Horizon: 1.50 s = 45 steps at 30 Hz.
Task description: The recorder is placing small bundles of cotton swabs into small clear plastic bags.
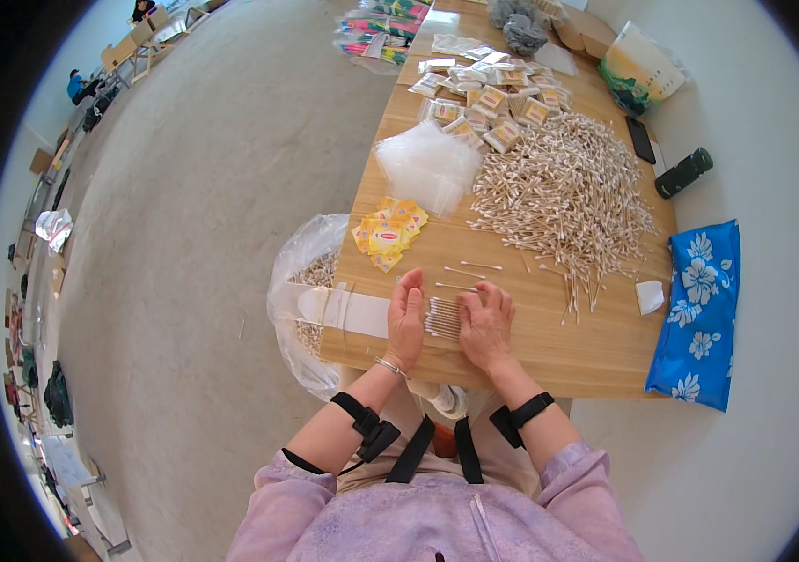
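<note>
Cotton swabs, a small neat bundle (443, 317), sit squeezed between your palms near the front edge of the wooden table (586, 351): pale sticks lying side by side, white tips lined up in a row. Your left hand (406, 318) presses flat against one side, fingers straight and together; your right hand (485, 325) cups the other side, fingers loosely curled over the top. A few stray swabs (468, 272) lie just beyond your fingertips. Farther back spreads the big loose heap of swabs (563, 192), with yellow paper cards (388, 231) to its left and clear plastic bags (427, 166) behind those.
</note>
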### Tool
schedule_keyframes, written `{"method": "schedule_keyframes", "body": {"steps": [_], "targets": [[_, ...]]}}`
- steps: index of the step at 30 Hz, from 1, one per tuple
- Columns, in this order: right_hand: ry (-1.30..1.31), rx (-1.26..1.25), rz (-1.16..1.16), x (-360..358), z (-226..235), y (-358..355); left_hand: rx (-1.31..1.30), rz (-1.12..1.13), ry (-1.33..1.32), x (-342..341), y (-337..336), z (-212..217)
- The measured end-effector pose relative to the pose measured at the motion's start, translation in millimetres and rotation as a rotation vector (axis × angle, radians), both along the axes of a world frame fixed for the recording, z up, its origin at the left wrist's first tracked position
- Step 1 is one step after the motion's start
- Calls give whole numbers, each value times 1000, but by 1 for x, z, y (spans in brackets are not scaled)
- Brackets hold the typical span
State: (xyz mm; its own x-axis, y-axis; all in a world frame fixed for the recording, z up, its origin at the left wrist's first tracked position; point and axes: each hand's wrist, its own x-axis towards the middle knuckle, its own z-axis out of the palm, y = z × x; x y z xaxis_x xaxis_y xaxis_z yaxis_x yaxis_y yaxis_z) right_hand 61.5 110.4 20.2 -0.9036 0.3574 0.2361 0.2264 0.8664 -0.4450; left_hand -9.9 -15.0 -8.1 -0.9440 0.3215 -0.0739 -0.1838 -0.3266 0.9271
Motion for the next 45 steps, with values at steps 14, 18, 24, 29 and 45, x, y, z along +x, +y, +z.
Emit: {"method": "schedule_keyframes", "body": {"steps": [14, 18, 24, 29, 45], "targets": [[394, -767, -175, -10, -16, -36, -4, -106, 23, 4, -4, -2], [525, -834, -189, -12, -26, -29, 82, -106, -10, 5, 1, 1], [179, 17, 84, 9, 0, -8, 123, -53, -39, 1, -8, -1], [29, 25, 24, -11, 7, 5, 113, -67, -60, 2, -5, 2], [377, -846, -87, -18, -16, -38, 35, -119, 26, 0, -6, -1]]}}
